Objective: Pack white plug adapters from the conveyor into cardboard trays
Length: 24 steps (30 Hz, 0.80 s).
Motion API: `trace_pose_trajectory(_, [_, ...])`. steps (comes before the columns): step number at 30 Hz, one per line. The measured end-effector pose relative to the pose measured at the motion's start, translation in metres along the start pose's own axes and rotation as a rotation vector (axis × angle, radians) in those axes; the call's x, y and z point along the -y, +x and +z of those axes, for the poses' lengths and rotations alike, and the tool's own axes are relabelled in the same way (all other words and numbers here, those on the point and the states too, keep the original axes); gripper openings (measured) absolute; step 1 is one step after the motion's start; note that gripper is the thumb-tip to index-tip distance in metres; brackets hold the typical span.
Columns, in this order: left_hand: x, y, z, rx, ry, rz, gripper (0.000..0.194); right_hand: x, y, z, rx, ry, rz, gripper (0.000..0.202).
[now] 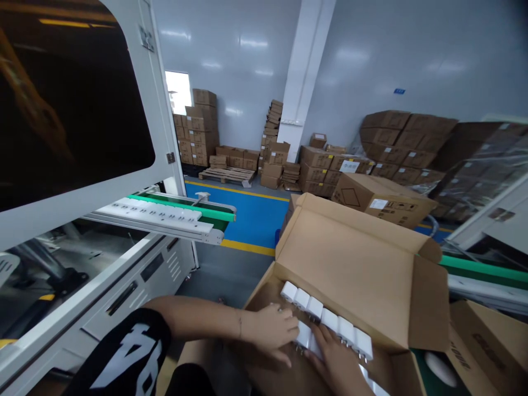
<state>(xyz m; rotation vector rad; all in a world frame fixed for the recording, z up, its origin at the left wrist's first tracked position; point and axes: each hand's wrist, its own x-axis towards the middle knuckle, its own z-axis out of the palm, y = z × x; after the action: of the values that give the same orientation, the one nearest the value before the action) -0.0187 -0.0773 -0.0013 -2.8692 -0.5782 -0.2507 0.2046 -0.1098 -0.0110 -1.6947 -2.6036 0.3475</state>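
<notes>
An open cardboard box (350,253) stands in front of me with its lid folded back. White plug chargers (346,329) with metal prongs form a row along the far side of its inside. Nearer to me, a short group of white plug chargers (303,333) sits between my two hands. My left hand (274,329) presses its bent fingers against the left end of this group, its thumb apart below. From the right, my right hand (336,355) grips the other end. Several more chargers (374,385) show beside my right wrist, partly hidden by it.
At left a white machine (169,99) has a conveyor (185,217) with a green rail, carrying a line of white pieces. Another green-edged conveyor (482,269) and an open carton (490,341) are at right. Stacked cartons (202,132) and a pallet (229,174) line the wall.
</notes>
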Motion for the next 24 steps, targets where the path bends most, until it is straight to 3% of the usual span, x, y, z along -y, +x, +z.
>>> trace_pose_trajectory(3, [-0.001,0.007,0.017,-0.035,0.054,0.015,0.062,0.001,0.001,0.002,-0.024,-0.018,-0.004,0.046])
trace_pose_trajectory(12, [0.002,0.014,0.035,-0.068,0.079,-0.128,0.068,0.001,0.005,0.020,-0.151,-0.119,-0.010,0.035])
trace_pose_trajectory(16, [0.008,0.018,0.048,-0.072,0.084,-0.055,0.068,-0.001,0.006,0.028,-0.180,-0.115,-0.039,0.033])
trace_pose_trajectory(19, [0.012,0.021,0.057,-0.077,0.084,-0.007,0.067,-0.001,0.004,0.026,-0.181,-0.088,-0.053,0.038])
trace_pose_trajectory(24, [0.013,0.020,0.058,-0.082,0.054,-0.039,0.067,-0.004,-0.004,0.017,-0.199,-0.100,-0.044,0.040])
